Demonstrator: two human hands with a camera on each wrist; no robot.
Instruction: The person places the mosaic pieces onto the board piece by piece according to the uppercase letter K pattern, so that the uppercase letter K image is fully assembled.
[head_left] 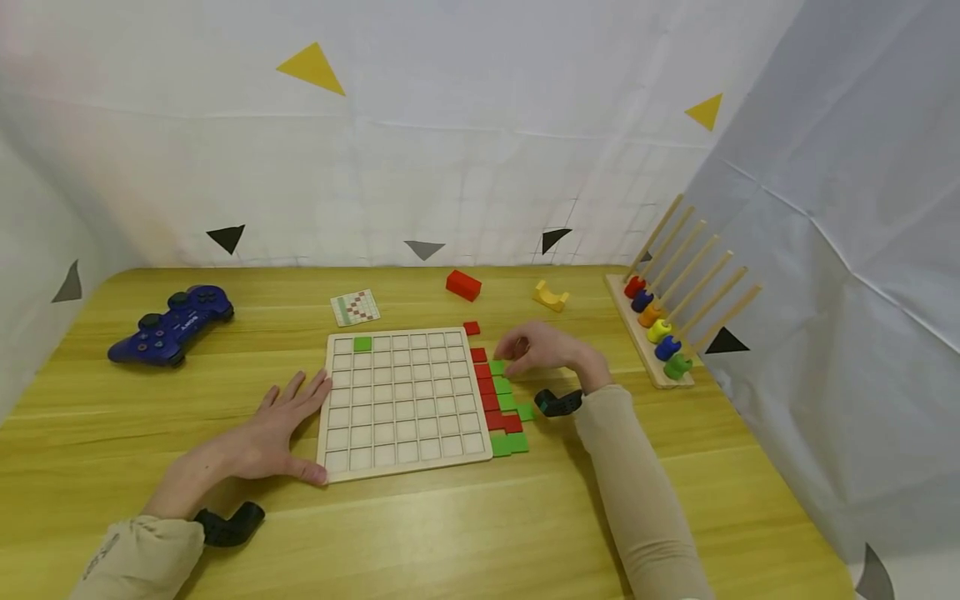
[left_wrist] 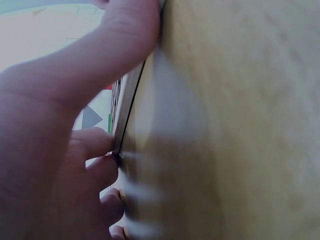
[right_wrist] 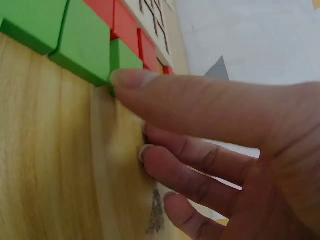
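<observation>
A yellow wooden table (head_left: 465, 533) stands inside a white cloth enclosure marked with black and yellow triangles. Nearest the camera, two beige sleeves lead to the hands, each wrist bearing a small black camera mount. The left hand (head_left: 277, 429) lies flat on the table with fingers straight and spread, its fingertips and thumb touching the left edge of the wooden grid board (head_left: 401, 400); it holds nothing, and the left wrist view shows the thumb pressed along the board's rim. The board lies flat in the middle of the table, its cells bare except for one green tile (head_left: 363, 343) seated in the top row, second column from the left. Just beside the board's right edge lies a cluster of red and green tiles (head_left: 501, 404), packed close together. The right hand (head_left: 540, 350) rests over the upper end of that cluster with fingers curled downward; the right wrist view shows the thumb tip touching the edge of a green tile (right_wrist: 125, 57), but whether the tile is pinched cannot be told. A single red tile (head_left: 471, 328) sits at the board's top right corner. Farther back are a pattern card (head_left: 356, 307), a red block (head_left: 463, 285) and a yellow arch block (head_left: 551, 296). A blue game controller (head_left: 172, 323) lies at far left, and a peg rack with coloured rings (head_left: 660, 321) at far right.
</observation>
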